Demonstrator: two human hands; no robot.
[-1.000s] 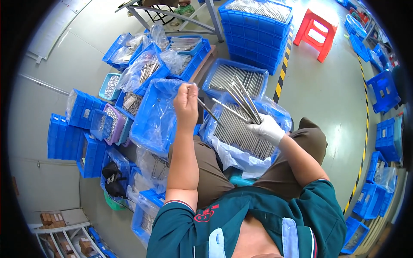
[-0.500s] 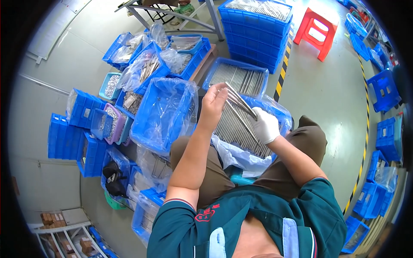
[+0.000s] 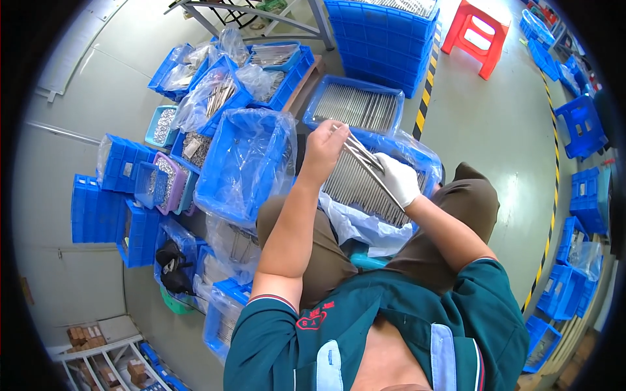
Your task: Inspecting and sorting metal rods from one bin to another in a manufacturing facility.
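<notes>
My left hand [image 3: 328, 146], bare, is closed on the upper ends of several metal rods [image 3: 362, 157]. My right hand [image 3: 400, 180], in a white glove, is closed around the same rods lower down. The rods slant from upper left to lower right between both hands, above the near bin [image 3: 428, 156].

The near bin is blue, sits between my knees, and is lined with a plastic sheet [image 3: 368, 227] that folds over its front edge. Inside, more rods lie side by side in a close layer. What the bin stands on is hidden. Just beyond it, a far bin [image 3: 401, 103] carries a similar layer.

To the left, beside my knee, is a blue side bin [image 3: 218, 189] with a clear liner. Farther left stand blue crates [image 3: 98, 208] and a purple tray [image 3: 179, 195] of small shiny parts, near a pale wall [image 3: 65, 274].

The floor [image 3: 521, 130] is smooth, grey-green and reflects light. Yellow-and-black tape [image 3: 427, 88] runs along it beside a crate stack [image 3: 378, 52]. A red stool [image 3: 482, 55] stands to the right of this tape. More blue bins line the far right.
</notes>
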